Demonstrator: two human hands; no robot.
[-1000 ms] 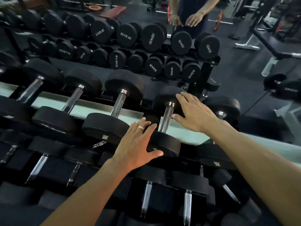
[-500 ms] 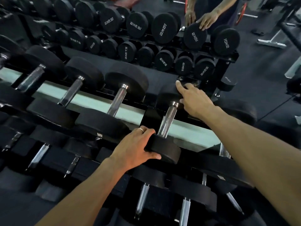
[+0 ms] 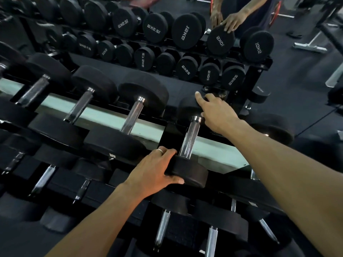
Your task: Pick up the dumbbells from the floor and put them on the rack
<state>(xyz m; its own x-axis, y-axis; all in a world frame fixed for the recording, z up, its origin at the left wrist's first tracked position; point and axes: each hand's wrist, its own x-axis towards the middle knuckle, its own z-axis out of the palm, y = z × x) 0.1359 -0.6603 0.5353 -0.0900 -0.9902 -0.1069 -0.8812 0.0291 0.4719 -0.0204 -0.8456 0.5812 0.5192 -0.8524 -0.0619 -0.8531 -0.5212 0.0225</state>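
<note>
Seating: a person steadies a dumbbell [image 3: 189, 138] on the top tier of the rack [image 3: 167, 134], one hand at each end.
Head view, left hand: the left hand [image 3: 156, 169] grips the near head, fingers curled over its upper rim and thumb along its front edge, a ring on one finger.
Head view, right hand: the right hand [image 3: 217, 112] rests on the far head with fingers fairly straight and spread, the index finger stretched past the top; motion blur makes it hard to say whether the thumb presses the head.
Long axis: the chrome handle runs away from the left fingers straight toward the right fingers, parallel to its neighbours on the same tier.
Nearer hand: the left, closest to the body; the right reaches well beyond it.
Judgement: the dumbbell looks all but seated, and any last nudge would go along that handle line.
Background: another person's hands rest on a 10kg dumbbell [image 3: 220, 40] on a second rack.
</note>
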